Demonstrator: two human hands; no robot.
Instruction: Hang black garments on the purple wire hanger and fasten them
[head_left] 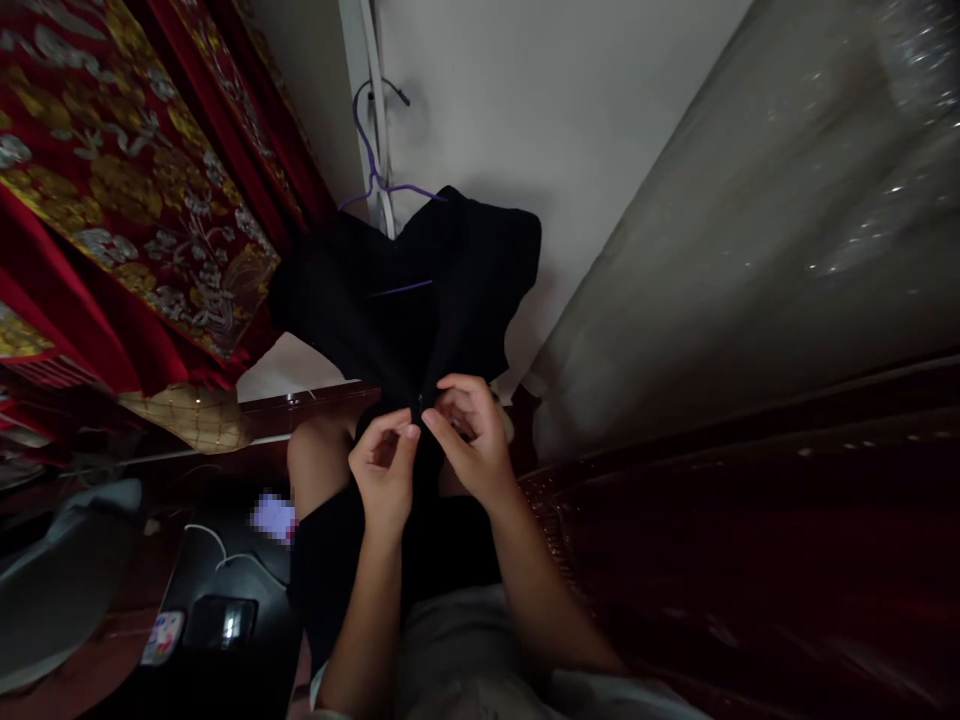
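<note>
A black garment point(420, 290) hangs on a purple hanger point(373, 165) against the white wall. My left hand point(384, 470) and my right hand point(469, 435) meet at the garment's lower front edge. Both pinch the dark fabric between thumb and fingertips, close together. What sits between the fingertips is too small and dark to name. The garment's lower part drapes down over my lap point(450, 650).
Red and gold patterned curtains point(127, 170) hang at the left. A dark wooden furniture edge point(750, 540) runs along the right. A dark surface at lower left carries a phone-like object point(221, 622) and a white cable point(217, 548). A grey drape point(750, 230) covers the upper right.
</note>
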